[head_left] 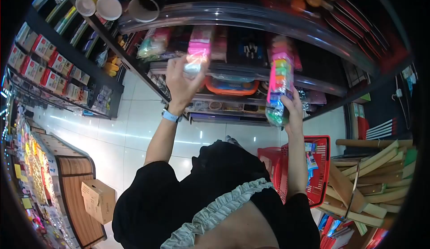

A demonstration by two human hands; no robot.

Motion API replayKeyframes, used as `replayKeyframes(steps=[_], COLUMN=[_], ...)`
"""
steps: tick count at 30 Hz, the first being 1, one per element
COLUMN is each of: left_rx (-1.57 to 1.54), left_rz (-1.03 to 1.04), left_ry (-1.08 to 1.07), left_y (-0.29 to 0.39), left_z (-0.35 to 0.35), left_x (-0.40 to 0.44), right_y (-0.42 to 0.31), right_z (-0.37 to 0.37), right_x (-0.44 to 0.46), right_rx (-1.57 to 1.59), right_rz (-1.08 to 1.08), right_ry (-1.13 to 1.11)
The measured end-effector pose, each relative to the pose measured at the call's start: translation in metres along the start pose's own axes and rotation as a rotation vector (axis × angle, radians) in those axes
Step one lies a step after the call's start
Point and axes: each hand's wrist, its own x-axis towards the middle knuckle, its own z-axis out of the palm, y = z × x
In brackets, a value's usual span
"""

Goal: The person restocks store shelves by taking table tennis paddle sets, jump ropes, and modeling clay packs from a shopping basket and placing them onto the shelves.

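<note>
My left hand (182, 79), with a watch at the wrist, is closed around the lower end of a pink and white package (198, 49) at the shelf front. To the right, a long clear pack of multicoloured pieces (281, 85) is held at its lower end by my right hand (293, 108); its top reaches the shelf. Left of the pink package lies another clear bag (154, 43) with coloured contents. An orange-rimmed container (233, 87) sits on the level below, between my hands.
A red shopping basket (323, 173) with packets hangs by my right arm. Cardboard tubes (376, 177) stand at the lower right. A carton (97, 200) rests by a wooden unit at the lower left. Cups (145, 9) occupy the upper shelf.
</note>
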Motion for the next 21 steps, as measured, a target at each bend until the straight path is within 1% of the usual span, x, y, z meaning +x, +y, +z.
replayKeyframes(steps=[2,3,5,7,8,9,11,12,14,15,16,17,18,19,21], left_rx=[0.198,0.298,0.363,0.419,0.451,0.476,0.527,0.570,0.561,0.556,0.554,0.553,0.552,0.550,0.510], left_rz=[0.129,0.193,0.204,0.223,0.178,0.160,0.131,0.122,0.107,0.100,0.043,0.073,0.104,0.134,0.105], left_ry=[0.062,0.093,0.122,0.135,0.090,0.047,-0.044,-0.066,-0.054,-0.049,-0.106,-0.084,-0.063,-0.041,-0.064], left_y=[-0.025,-0.036,-0.059,-0.075,-0.084,-0.089,-0.096,-0.098,-0.101,-0.103,-0.103,-0.106,-0.108,-0.109,-0.111], left_z=[-0.005,-0.005,-0.004,-0.005,-0.003,-0.004,-0.005,-0.003,0.000,0.001,0.000,-0.001,-0.001,-0.001,0.000], left_x=[0.019,0.027,0.042,0.056,0.061,0.064,0.070,0.072,0.076,0.077,0.079,0.078,0.077,0.076,0.074], right_y=[-0.002,0.001,0.002,0.007,0.010,0.013,0.017,0.019,0.023,0.025,0.028,0.031,0.045,0.063,0.091], right_z=[0.038,0.052,0.087,0.119,0.129,0.143,0.171,0.183,0.205,0.216,0.226,0.234,0.237,0.239,0.245], right_x=[0.019,0.032,0.052,0.071,0.084,0.094,0.112,0.120,0.136,0.145,0.156,0.166,0.180,0.195,0.216], right_rx=[0.017,-0.023,-0.086,-0.113,-0.147,-0.130,-0.130,-0.124,-0.110,-0.168,-0.226,-0.284,-0.411,-0.722,-1.338], right_rz=[0.037,-0.001,-0.039,-0.030,0.038,0.053,-0.001,0.026,0.082,0.075,0.069,0.064,-0.074,-0.259,-0.630], right_ry=[-0.085,-0.137,-0.212,-0.246,-0.264,-0.253,-0.280,-0.276,-0.266,-0.262,-0.258,-0.254,-0.276,-0.204,-0.035])
